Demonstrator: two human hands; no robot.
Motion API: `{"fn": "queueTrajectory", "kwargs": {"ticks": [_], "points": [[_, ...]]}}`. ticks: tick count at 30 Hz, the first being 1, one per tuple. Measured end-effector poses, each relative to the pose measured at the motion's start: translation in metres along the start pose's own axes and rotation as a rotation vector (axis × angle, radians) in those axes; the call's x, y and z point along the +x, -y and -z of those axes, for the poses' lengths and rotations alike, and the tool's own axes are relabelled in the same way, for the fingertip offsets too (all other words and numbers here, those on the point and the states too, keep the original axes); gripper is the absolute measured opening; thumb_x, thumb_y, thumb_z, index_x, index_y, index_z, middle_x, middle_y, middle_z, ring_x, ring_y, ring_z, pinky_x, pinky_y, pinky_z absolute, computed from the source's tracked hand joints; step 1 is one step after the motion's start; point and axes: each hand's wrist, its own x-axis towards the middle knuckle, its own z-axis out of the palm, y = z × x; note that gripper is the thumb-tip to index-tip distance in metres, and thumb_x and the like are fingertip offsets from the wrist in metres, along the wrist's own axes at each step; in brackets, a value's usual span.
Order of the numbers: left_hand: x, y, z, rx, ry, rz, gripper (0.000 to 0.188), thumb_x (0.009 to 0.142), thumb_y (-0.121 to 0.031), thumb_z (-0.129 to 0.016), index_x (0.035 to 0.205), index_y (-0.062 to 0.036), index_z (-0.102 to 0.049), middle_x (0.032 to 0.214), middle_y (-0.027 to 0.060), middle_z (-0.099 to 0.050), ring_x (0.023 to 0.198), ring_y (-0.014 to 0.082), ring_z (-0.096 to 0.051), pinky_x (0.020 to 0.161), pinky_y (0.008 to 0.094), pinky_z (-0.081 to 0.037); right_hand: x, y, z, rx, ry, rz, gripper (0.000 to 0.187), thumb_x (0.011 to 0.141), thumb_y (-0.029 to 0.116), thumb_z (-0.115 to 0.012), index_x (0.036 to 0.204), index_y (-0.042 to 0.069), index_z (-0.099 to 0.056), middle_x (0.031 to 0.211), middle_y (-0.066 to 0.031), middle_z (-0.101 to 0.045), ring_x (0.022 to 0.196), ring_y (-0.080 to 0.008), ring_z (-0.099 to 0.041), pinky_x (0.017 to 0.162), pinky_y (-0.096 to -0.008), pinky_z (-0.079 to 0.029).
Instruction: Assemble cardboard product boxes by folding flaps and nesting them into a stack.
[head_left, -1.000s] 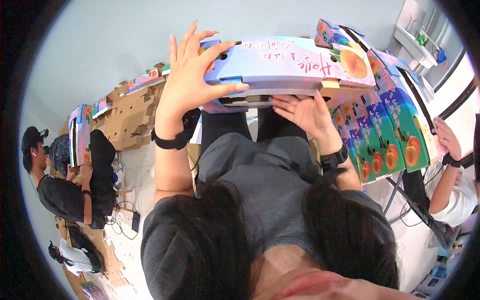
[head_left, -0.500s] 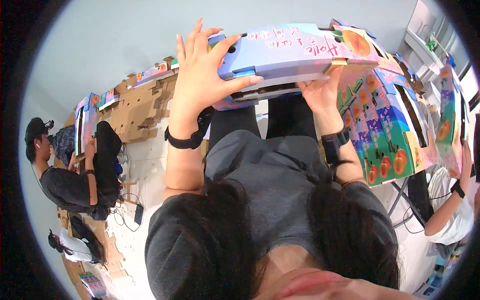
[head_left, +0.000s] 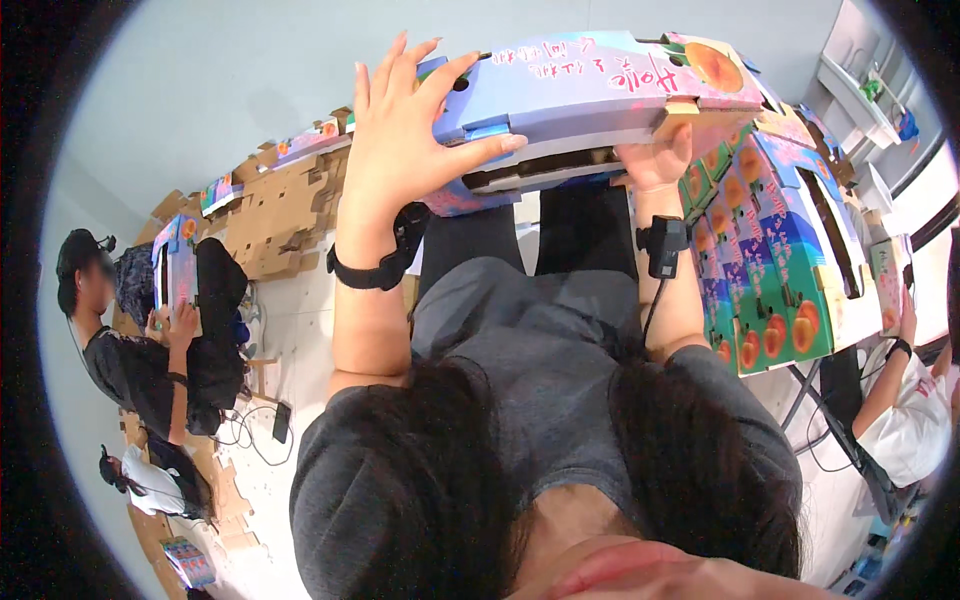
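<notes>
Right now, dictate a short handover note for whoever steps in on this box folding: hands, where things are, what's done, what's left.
Left hand: flat on the left end of the blue and pink printed cardboard fruit box, fingers spread.
Right hand: gripping that box from beneath at its right side.
The box is held up above the lap, mostly formed; a gap shows along its near edge, so closing looks unfinished.
Stack of matching printed boxes stands to the right; flat brown cardboard sheets lie to the left.

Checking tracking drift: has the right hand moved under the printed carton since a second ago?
Yes. The right hand has slid toward the carton's right end, near the printed fruit; earlier it was under the carton's middle. The left hand still lies on the left end.
</notes>
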Motion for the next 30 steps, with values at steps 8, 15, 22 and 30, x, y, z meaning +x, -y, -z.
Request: {"fn": "queueTrajectory", "kwargs": {"ticks": [8, 15, 22, 30], "points": [[0.003, 0.005, 0.002, 0.016, 0.024, 0.030, 0.084, 0.065, -0.065, -0.079, 0.135, -0.0215, -0.061, 0.144, 0.0181, -0.050, 0.142, 0.0392, -0.035, 0.116, 0.0636, -0.017, 0.001, -0.009, -0.026, -0.140, -0.166, 0.114, 0.068, 0.084, 0.043, -0.077, 0.140, 0.015, -0.051, 0.142, -0.0047, -0.053, 0.131, -0.0248, -0.049, 0.113, -0.0474, -0.039], [0.013, 0.013, -0.005, 0.046, 0.028, 0.077, 0.085, 0.062, -0.069, -0.078, 0.131, -0.0207, -0.064, 0.141, 0.0165, -0.054, 0.139, 0.0382, -0.040, 0.115, 0.0622, -0.020, -0.002, -0.014, -0.041, 0.203, -0.139, -0.113, 0.060, 0.089, 0.037, -0.073, 0.139, 0.012, -0.051, 0.138, -0.0062, -0.057, 0.131, -0.0254, -0.051, 0.115, -0.0470, -0.037], [0.026, 0.019, -0.008, 0.011, 0.058, 0.089, 0.084, 0.062, -0.070, -0.078, 0.127, -0.0185, -0.067, 0.136, 0.0148, -0.059, 0.134, 0.0349, -0.047, 0.112, 0.0540, -0.028, -0.029, -0.033, -0.041, -1.392, 0.147, -0.005, 0.045, 0.086, 0.027, -0.076, 0.125, 0.007, -0.064, 0.121, -0.0126, -0.067, 0.109, -0.0294, -0.066, 0.096, -0.0443, -0.052], [0.027, 0.014, -0.004, 0.007, 0.095, 0.090, 0.083, 0.062, -0.069, -0.078, 0.126, -0.0173, -0.067, 0.131, 0.0136, -0.062, 0.127, 0.0322, -0.052, 0.111, 0.0527, -0.030, -0.038, -0.054, -0.024, -2.416, 0.365, 0.195, 0.074, 0.064, 0.031, -0.083, 0.130, 0.012, -0.056, 0.130, -0.0145, -0.052, 0.131, -0.0353, -0.041, 0.116, -0.0577, -0.020]]}}
